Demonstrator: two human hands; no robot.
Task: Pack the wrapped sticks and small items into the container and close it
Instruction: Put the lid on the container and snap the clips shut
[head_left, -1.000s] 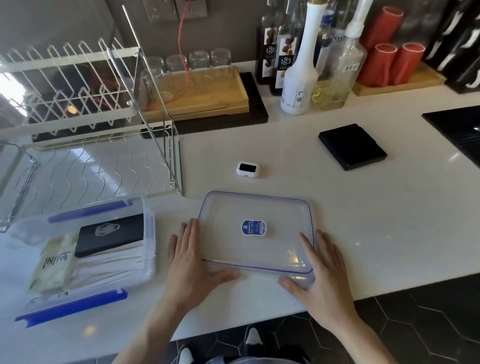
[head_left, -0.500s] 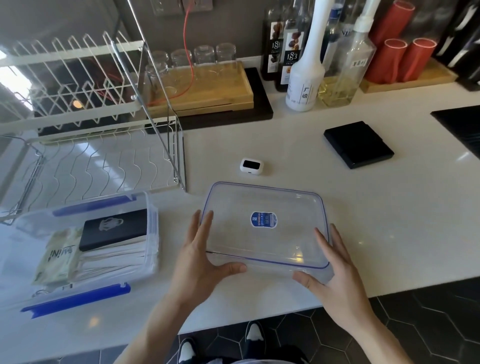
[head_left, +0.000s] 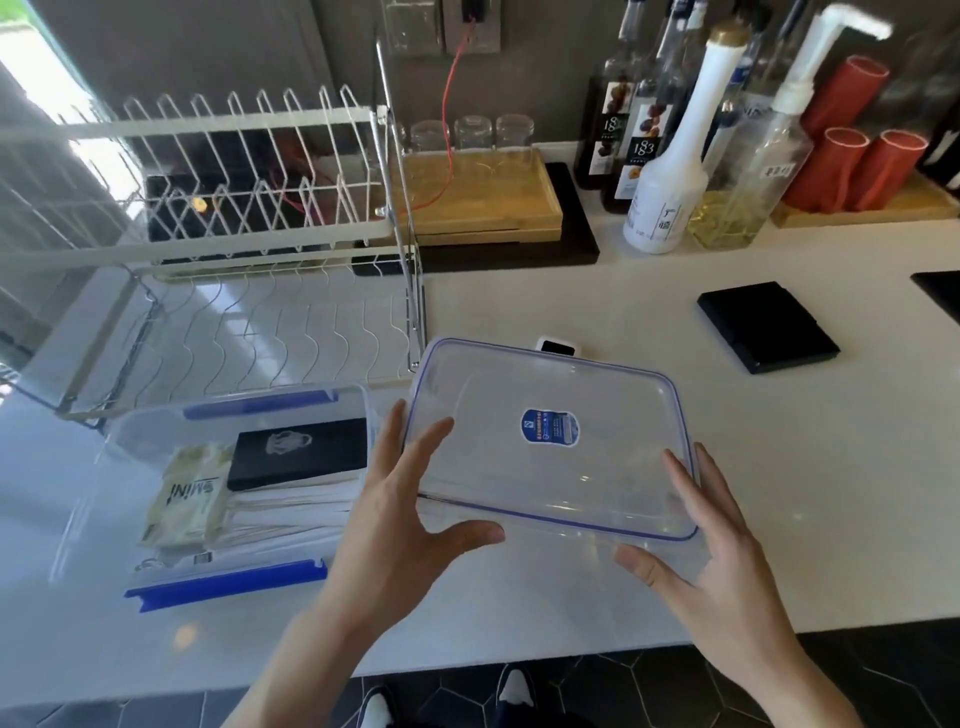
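A clear rectangular lid (head_left: 550, 467) with a blue seal line and a blue sticker is held above the white counter, tilted, its near edge lower. My left hand (head_left: 410, 514) grips its left near corner and my right hand (head_left: 711, 551) grips its right near corner. To the left sits the open clear container (head_left: 130, 441) with blue latches. Inside lie white wrapped sticks (head_left: 291, 512), a black packet (head_left: 301, 452) and a pale green "MINI" sachet (head_left: 187, 501).
A wire dish rack (head_left: 234, 260) stands at the back left. A small white device (head_left: 558, 345) lies just behind the lid. A black square pad (head_left: 766, 325) rests at the right. Bottles (head_left: 670, 171), glasses on a wooden tray (head_left: 483, 202) and red cups (head_left: 852, 166) line the wall.
The lid lay flat on the counter with my hands at its near corners. Both hands have lifted it off the counter, and its left edge now reaches the container's right side.
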